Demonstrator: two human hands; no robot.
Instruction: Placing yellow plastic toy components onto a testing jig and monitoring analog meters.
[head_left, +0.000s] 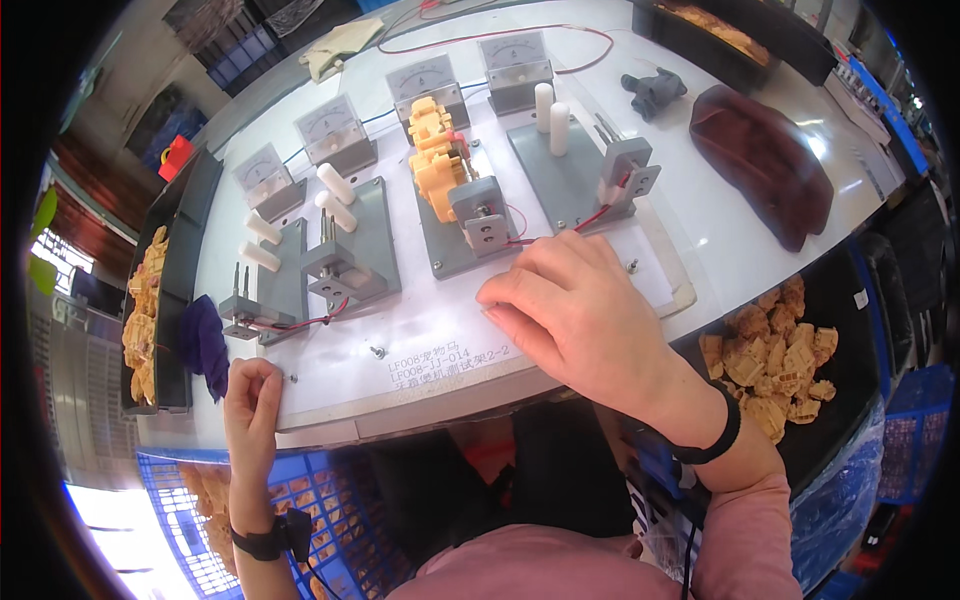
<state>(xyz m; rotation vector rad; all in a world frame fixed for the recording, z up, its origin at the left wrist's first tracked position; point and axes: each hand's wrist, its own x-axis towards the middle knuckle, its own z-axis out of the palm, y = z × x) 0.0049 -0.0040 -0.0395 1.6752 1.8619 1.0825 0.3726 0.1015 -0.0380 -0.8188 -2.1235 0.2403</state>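
Note:
My left hand rests at the table's near left edge, its fingers curled closed beside a small screw, with nothing visible in them. Loosely bent, my right hand lies on the white board, thumb and forefinger slightly apart and nothing between them. Just beyond it stands a grey test fixture bearing a yellow plastic gear housing. A second fixture, with two white posts and no housing, stands to its right. Two similar fixtures, one of them a grey plate with white posts, stand on the left.
Several dial meters, including one clear-faced meter, line the back. Black bins of yellow parts flank the table. A dark red cloth lies at right, a purple cloth at left. Below is a blue crate.

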